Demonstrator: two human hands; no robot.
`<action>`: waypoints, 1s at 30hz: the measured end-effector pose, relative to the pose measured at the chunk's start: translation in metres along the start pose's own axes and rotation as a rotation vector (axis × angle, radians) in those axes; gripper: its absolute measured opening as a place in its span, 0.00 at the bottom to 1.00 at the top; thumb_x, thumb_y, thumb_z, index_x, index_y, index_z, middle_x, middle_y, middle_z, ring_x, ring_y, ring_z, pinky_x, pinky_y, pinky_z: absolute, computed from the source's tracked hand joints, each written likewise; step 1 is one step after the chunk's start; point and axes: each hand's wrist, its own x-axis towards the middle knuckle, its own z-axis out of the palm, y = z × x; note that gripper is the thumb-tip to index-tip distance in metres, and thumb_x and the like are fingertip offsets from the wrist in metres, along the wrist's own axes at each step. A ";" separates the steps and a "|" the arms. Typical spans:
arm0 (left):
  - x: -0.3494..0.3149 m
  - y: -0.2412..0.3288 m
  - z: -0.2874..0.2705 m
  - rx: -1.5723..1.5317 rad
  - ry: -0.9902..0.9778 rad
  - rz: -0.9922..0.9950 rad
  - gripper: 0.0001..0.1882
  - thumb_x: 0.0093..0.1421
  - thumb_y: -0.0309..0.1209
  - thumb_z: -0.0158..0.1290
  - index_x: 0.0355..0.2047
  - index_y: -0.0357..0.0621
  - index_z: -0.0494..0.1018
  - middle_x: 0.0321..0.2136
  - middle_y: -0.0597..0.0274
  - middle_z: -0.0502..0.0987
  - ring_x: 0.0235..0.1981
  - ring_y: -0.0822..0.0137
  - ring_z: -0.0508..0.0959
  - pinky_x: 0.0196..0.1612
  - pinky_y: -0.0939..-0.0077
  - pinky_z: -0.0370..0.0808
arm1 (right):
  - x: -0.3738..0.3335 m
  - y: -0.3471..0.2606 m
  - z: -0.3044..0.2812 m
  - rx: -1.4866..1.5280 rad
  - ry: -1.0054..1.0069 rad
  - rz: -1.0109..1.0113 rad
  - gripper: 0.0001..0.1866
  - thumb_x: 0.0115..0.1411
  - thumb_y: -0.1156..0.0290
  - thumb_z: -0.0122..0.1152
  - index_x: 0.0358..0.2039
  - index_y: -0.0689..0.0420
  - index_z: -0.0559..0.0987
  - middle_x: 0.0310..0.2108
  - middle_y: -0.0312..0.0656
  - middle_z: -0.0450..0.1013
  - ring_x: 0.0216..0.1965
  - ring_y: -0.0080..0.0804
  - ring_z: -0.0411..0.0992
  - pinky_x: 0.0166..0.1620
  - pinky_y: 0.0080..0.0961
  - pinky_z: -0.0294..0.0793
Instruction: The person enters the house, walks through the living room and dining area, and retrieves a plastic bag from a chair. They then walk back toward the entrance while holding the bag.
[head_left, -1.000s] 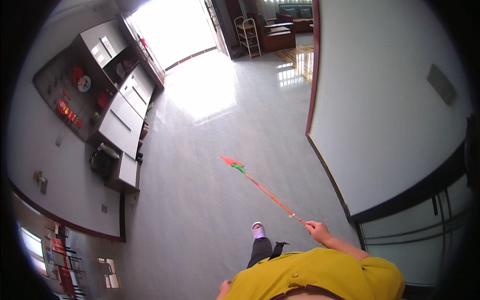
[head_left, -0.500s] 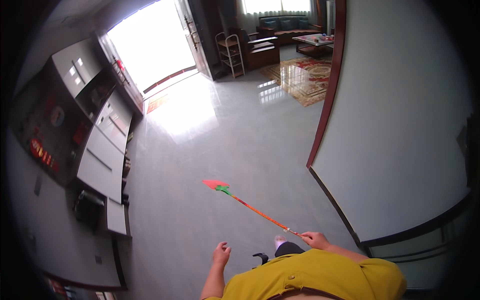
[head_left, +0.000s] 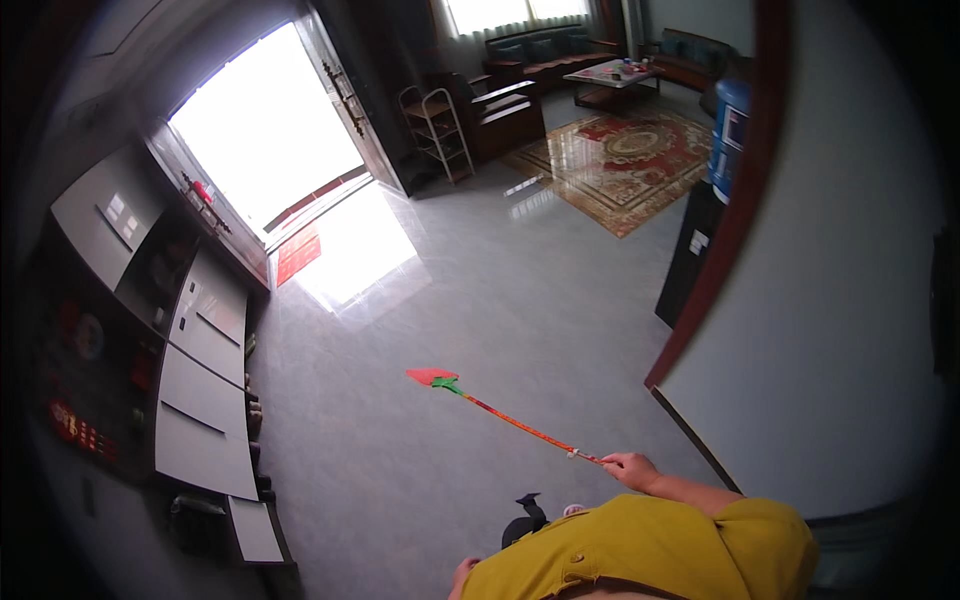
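My right hand (head_left: 630, 470) is closed round the end of a long, thin stick that looks like a fly swatter (head_left: 515, 422). Its shaft is orange and patterned, with a small white piece near my fingers. At the far end, a green joint carries a pointed red head. The swatter stretches out to the left, in front of my body, over the grey floor; whether its head touches the floor I cannot tell. Low in the view, my left hand (head_left: 464, 574) shows only in part beside my yellow shirt, its fingers mostly hidden.
White cabinets (head_left: 205, 420) line the left wall, shoes beneath them. Ahead are a bright open doorway (head_left: 270, 130) with a red mat (head_left: 298, 252), and a wire rack (head_left: 437, 135). Beyond lies a patterned rug (head_left: 625, 160). Right: a water dispenser (head_left: 690, 250) behind the wall edge (head_left: 715, 300).
The view has shifted forward and turned, bringing the water dispenser and more of the rug into sight. My left hand has dropped back toward my body. The swatter stays in my right hand.
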 end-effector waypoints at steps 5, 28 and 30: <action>0.044 0.031 -0.072 0.034 0.102 -0.191 0.21 0.48 0.41 0.53 0.42 0.47 0.71 0.33 0.53 0.76 0.37 0.57 0.76 0.40 0.68 0.71 | 0.127 -0.032 0.018 -0.070 0.099 -0.170 0.15 0.53 0.59 0.53 0.39 0.52 0.77 0.25 0.42 0.74 0.27 0.35 0.72 0.32 0.27 0.69; 0.532 0.462 -0.313 0.165 0.015 0.134 0.23 0.46 0.39 0.59 0.43 0.50 0.70 0.31 0.57 0.77 0.33 0.62 0.76 0.36 0.70 0.72 | 0.597 -0.134 -0.116 -0.041 0.307 -0.002 0.15 0.53 0.62 0.54 0.39 0.55 0.76 0.21 0.39 0.73 0.24 0.27 0.72 0.29 0.24 0.68; 0.542 0.446 -0.327 0.144 -0.026 0.024 0.22 0.46 0.39 0.58 0.43 0.49 0.70 0.32 0.56 0.77 0.34 0.61 0.76 0.37 0.70 0.72 | 0.647 -0.161 -0.139 0.011 0.322 -0.002 0.15 0.53 0.63 0.54 0.38 0.55 0.76 0.19 0.38 0.72 0.22 0.25 0.70 0.28 0.23 0.68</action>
